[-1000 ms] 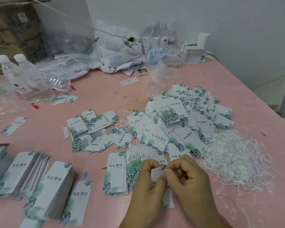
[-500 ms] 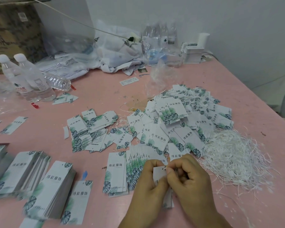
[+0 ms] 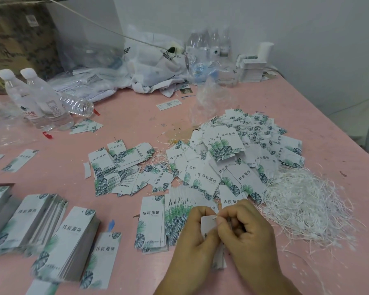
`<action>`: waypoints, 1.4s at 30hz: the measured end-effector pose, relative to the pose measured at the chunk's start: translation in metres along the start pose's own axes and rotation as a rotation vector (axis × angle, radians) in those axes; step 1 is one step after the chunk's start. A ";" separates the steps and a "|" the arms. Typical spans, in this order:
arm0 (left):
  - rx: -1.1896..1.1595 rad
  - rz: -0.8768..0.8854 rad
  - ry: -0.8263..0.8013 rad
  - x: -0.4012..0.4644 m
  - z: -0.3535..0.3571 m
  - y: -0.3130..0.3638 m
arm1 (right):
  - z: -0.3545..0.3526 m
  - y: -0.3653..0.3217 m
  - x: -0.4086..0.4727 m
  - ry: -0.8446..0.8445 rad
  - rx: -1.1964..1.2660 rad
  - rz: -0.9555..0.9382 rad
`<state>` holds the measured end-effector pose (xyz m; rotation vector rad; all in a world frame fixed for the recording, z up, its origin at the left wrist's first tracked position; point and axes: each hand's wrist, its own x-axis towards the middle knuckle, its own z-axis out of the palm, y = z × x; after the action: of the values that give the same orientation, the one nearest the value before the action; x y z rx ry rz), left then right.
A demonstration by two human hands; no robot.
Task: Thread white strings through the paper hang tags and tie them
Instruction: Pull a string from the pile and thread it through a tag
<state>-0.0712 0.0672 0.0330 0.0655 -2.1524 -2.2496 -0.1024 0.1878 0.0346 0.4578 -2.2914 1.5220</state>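
Note:
My left hand (image 3: 193,239) pinches a white paper hang tag (image 3: 208,225) upright near the table's front edge. My right hand (image 3: 246,233) touches it, thumb and forefinger pinched at the small hole near the tag's top; the string between them is too thin to make out. A loose heap of white strings (image 3: 305,201) lies just to the right. Behind my hands, strung tags with green leaf prints form a big pile (image 3: 232,154). A fanned stack of unstrung tags (image 3: 158,222) lies left of my hands.
More tag stacks (image 3: 73,241) sit at the front left on the pink table (image 3: 136,116). Water bottles (image 3: 41,103) stand at the far left. Plastic bags (image 3: 153,67) and boxes line the wall. The table's right edge runs diagonally at the far right.
Both hands have stayed in the same spot. The tag's top corner now shows more between my fingers, and my right fingertips have shifted to its hole.

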 end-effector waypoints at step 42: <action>-0.253 -0.087 0.343 0.010 -0.014 0.004 | -0.018 0.004 0.017 -0.168 0.680 0.650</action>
<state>-0.0807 0.0526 0.0359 0.5066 -1.7146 -2.3299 -0.1172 0.2046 0.0454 -0.0305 -2.0843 2.6901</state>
